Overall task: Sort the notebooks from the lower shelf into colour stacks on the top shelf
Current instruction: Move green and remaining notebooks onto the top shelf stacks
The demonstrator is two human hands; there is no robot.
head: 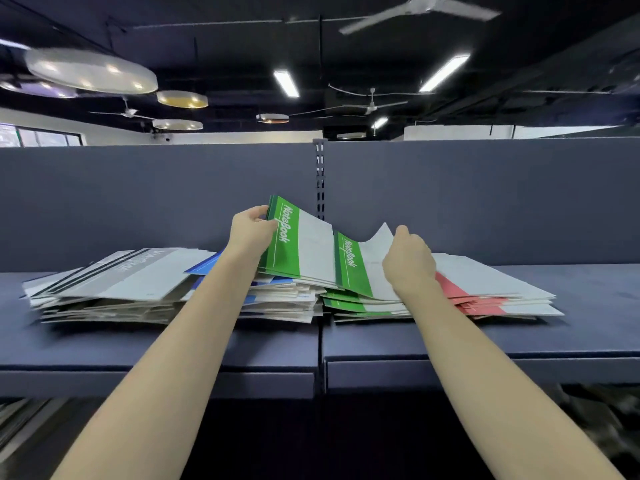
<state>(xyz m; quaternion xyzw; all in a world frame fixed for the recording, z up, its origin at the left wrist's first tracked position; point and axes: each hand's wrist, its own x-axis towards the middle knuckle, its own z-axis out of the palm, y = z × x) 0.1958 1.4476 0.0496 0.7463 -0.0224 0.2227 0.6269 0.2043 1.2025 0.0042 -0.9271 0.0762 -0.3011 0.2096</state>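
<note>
— What was the room like?

— It was big, with a dark ceiling. Long white lights shone up there, round lamps hung on the left, and a ceiling fan was overhead. A dark blue wall panel stood behind the top shelf, which was dark blue too. A metal post with slots ran up the middle of the panel.

— Where were the notebooks?

— In piles side by side on the top shelf. A grey pile lay on the left, then a blue pile, then a green pile, and a red pile on the right.

— What were the hands doing?

— The left hand gripped a small bunch of green notebooks, fingers curled round the far edge, tilting them up over the blue and green piles. The right hand pinched the bent white page of another green notebook on top of the green pile.

— And lower down?

— Under the shelf it was dark and blurry. I couldn't tell what was there.
</note>
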